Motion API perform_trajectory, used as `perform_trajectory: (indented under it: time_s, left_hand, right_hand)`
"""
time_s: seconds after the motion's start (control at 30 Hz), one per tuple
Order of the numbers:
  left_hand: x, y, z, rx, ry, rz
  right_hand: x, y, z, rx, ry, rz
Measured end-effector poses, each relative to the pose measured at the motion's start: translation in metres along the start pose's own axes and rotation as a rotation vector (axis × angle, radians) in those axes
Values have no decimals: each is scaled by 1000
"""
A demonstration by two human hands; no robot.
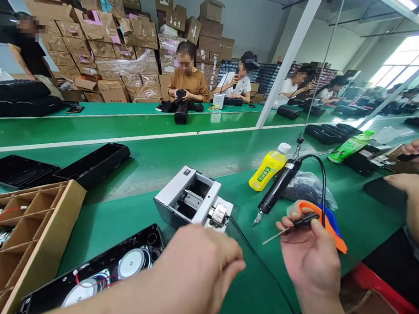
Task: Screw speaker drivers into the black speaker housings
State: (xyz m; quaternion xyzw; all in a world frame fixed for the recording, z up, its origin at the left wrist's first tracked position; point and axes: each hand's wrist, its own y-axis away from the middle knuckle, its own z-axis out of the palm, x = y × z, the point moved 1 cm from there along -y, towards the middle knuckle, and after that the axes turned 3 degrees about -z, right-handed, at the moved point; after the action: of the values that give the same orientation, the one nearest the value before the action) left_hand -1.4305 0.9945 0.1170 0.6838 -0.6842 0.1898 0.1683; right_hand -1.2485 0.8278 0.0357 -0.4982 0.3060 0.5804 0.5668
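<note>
My left hand (206, 262) is closed, its fingertips pressed together just in front of the grey screw feeder (170, 201); whatever it may pinch is hidden. To the right, my right hand (312, 261), palm up, holds a small screwdriver (305, 220) by its black handle, the thin shaft pointing left and down. An electric screwdriver (280, 184) hangs tilted on a cable between the feeder and my right hand. Under my left forearm lies a black speaker housing (106, 256) with two round white-coned speakers (132, 263) and red wires, partly covered by the arm.
A cardboard divider box (61, 225) with speaker parts stands at the left. Black empty shells (95, 164) lie behind it. A yellow bottle (269, 168), a bubble-wrap bag (309, 190) and orange tape rolls (331, 225) are at the right. A co-worker's arm (414, 191) reaches in there.
</note>
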Motion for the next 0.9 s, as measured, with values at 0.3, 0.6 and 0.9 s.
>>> perform_trajectory:
  time_s: [0.3, 0.6, 0.9]
  left_hand:
    - [-3, -7, 123, -268, -295, -189]
    - [-15, -11, 146, -27, -286, -318]
    - [-27, 48, 104, 230, -259, -397]
  right_hand:
    - [64, -38, -34, -496, 958, -352]
    - [94, -36, -56, -667, 1211, -732]
    - [119, -27, -83, -589, 1349, -747]
